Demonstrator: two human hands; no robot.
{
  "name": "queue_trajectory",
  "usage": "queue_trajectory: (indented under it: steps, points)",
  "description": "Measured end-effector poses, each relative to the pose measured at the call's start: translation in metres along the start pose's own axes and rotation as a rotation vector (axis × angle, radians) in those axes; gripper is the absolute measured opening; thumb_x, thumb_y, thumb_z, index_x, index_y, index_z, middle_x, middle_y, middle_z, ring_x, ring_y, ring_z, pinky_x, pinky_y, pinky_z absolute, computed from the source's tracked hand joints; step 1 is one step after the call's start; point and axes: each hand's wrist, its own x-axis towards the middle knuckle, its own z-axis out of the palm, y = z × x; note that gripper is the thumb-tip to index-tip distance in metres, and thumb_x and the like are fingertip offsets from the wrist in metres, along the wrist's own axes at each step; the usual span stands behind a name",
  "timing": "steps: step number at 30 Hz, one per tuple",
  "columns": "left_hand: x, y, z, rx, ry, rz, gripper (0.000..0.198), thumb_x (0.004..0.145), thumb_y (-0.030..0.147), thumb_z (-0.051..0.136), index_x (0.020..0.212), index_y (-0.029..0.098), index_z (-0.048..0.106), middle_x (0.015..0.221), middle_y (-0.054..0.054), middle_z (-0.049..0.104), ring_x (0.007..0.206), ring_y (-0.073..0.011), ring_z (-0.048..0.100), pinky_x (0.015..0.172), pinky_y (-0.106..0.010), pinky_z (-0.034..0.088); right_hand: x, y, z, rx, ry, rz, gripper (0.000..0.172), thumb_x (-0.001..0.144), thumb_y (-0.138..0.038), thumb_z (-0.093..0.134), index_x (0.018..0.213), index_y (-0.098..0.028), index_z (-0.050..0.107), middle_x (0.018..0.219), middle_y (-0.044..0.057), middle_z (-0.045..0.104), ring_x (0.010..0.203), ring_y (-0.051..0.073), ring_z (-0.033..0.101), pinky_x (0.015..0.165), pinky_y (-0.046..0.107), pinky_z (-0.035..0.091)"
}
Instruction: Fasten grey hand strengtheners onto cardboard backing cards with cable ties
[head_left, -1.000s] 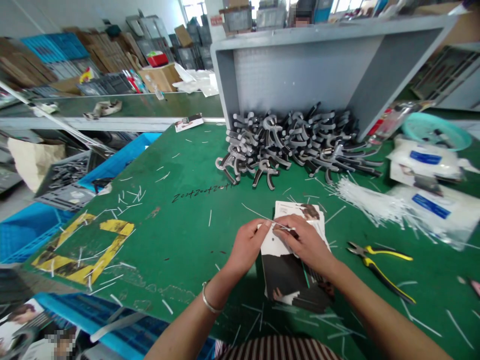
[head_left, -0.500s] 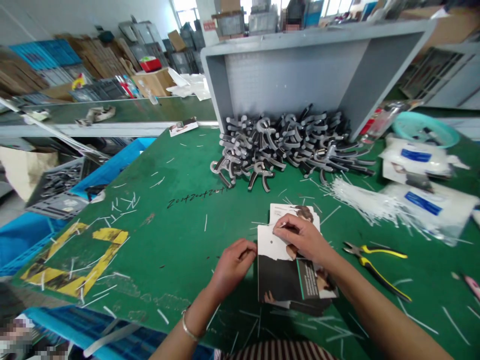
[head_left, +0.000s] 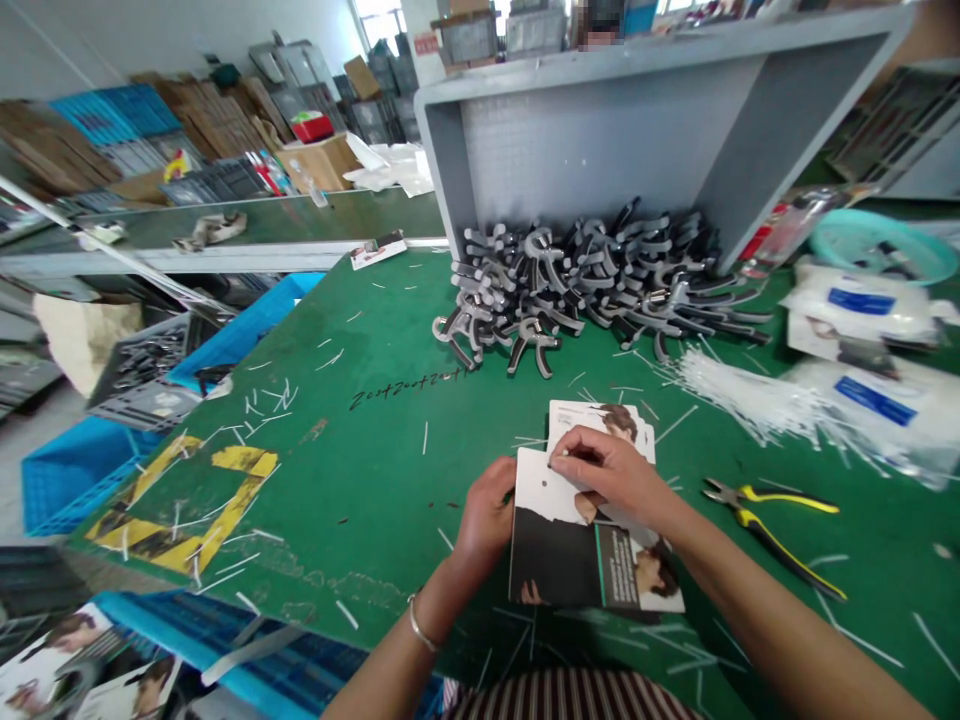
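A printed packaging card (head_left: 555,560), white above and black below, tilts up off a stack of like cards (head_left: 592,412). At its left edge my left hand (head_left: 487,505) grips it, the fingertips hidden behind. My right hand (head_left: 611,470) is closed in a pinch over the white upper part, beside a small punched hole. A short white tip, apparently of a cable tie (head_left: 558,455), shows at its fingertips; the rest is covered. Yellow-and-black cutting pliers (head_left: 772,520) lie right of my right hand. Loose white cable ties (head_left: 750,400) lie in a bundle beyond them.
A grey crate (head_left: 600,140) rests on its side at the back, with many spring clamps (head_left: 532,345) spilling out. Plastic bags (head_left: 862,400) and a turquoise bowl (head_left: 885,245) stand at right. Cut tie ends litter the green table (head_left: 390,480); blue crates (head_left: 82,480) are at left.
My left hand has moved in from beside the card to take hold of its left edge. The card now lifts and tilts off the stack. My right hand keeps its pinch near the holes.
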Motion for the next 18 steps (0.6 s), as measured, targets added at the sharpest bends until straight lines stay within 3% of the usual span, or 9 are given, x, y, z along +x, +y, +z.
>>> queue_trajectory:
  steps: [4, 9, 10, 13, 15, 18]
  points:
    - [-0.002, 0.007, -0.001, -0.027, -0.068, -0.03, 0.019, 0.089, 0.019, 0.058, 0.097, 0.023, 0.074, 0.096, -0.006, 0.069, 0.089, -0.0202, 0.063, 0.078, -0.029, 0.048, -0.004, -0.001, 0.001, -0.027, 0.04, -0.021, 0.02, 0.089, -0.039, 0.06, 0.091, -0.02, 0.067, 0.082, 0.001, 0.065, 0.073, 0.015, 0.058, 0.067, 0.027, 0.044]
    - [-0.009, 0.011, -0.003, -0.084, -0.007, -0.14, 0.012, 0.086, 0.022, 0.062, 0.093, 0.021, 0.072, 0.091, -0.005, 0.069, 0.086, -0.0191, 0.063, 0.078, -0.029, 0.049, -0.008, 0.002, 0.001, -0.106, -0.049, -0.105, 0.02, 0.094, -0.036, 0.055, 0.1, -0.021, 0.067, 0.095, 0.003, 0.067, 0.086, 0.017, 0.061, 0.079, 0.03, 0.045]
    - [-0.01, 0.013, -0.003, -0.145, 0.029, -0.202, 0.016, 0.084, 0.023, 0.066, 0.099, 0.021, 0.07, 0.094, -0.005, 0.069, 0.086, -0.0189, 0.064, 0.079, -0.029, 0.05, -0.008, 0.002, 0.002, -0.132, -0.084, -0.129, 0.019, 0.094, -0.036, 0.056, 0.1, -0.022, 0.067, 0.097, 0.003, 0.067, 0.088, 0.018, 0.06, 0.081, 0.031, 0.045]
    - [-0.009, 0.021, -0.003, -0.37, 0.099, -0.36, 0.059, 0.073, 0.023, 0.078, 0.125, 0.019, 0.052, 0.105, -0.009, 0.07, 0.088, -0.0189, 0.067, 0.083, -0.031, 0.052, -0.012, -0.002, 0.004, -0.271, -0.133, -0.191, 0.023, 0.084, -0.037, 0.071, 0.101, -0.023, 0.064, 0.101, 0.003, 0.065, 0.091, 0.02, 0.058, 0.084, 0.033, 0.045]
    - [-0.01, 0.028, -0.008, -0.469, 0.041, -0.393, 0.075, 0.071, 0.022, 0.079, 0.135, 0.019, 0.04, 0.111, -0.011, 0.069, 0.092, -0.0194, 0.068, 0.085, -0.032, 0.053, -0.014, -0.007, 0.006, -0.35, -0.095, -0.24, 0.027, 0.08, -0.035, 0.077, 0.1, -0.024, 0.062, 0.104, 0.004, 0.064, 0.096, 0.021, 0.057, 0.088, 0.036, 0.044]
    - [-0.011, 0.039, -0.024, -0.543, -0.117, -0.417, 0.064, 0.081, 0.026, 0.069, 0.137, 0.019, 0.039, 0.112, -0.011, 0.069, 0.095, -0.0191, 0.068, 0.088, -0.033, 0.052, -0.018, -0.012, 0.008, -0.367, -0.052, -0.336, 0.009, 0.087, -0.029, 0.07, 0.092, -0.024, 0.065, 0.111, 0.005, 0.063, 0.107, 0.022, 0.056, 0.096, 0.039, 0.042]
